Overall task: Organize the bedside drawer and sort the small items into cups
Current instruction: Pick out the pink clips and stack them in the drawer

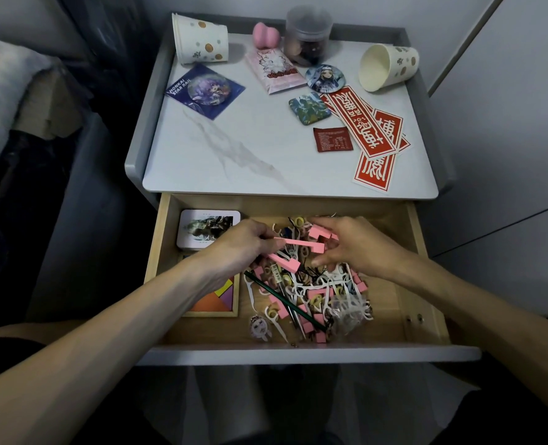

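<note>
Two flat pink sticks (298, 244) pinched by left hand (234, 248); right hand (356, 248) grip unclear

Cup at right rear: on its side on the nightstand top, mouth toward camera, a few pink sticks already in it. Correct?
Not quite. Head view: the cup lies on its side on the nightstand top, mouth toward camera, but its visible inside is empty. The pink sticks are over the drawer, held by the left hand.

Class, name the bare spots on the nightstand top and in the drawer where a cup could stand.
Nightstand top: front-left marble, between blue card and red stickers. Drawer: bare wood between clutter pile and its right wall. Crowded: top's back row, drawer middle.
</note>
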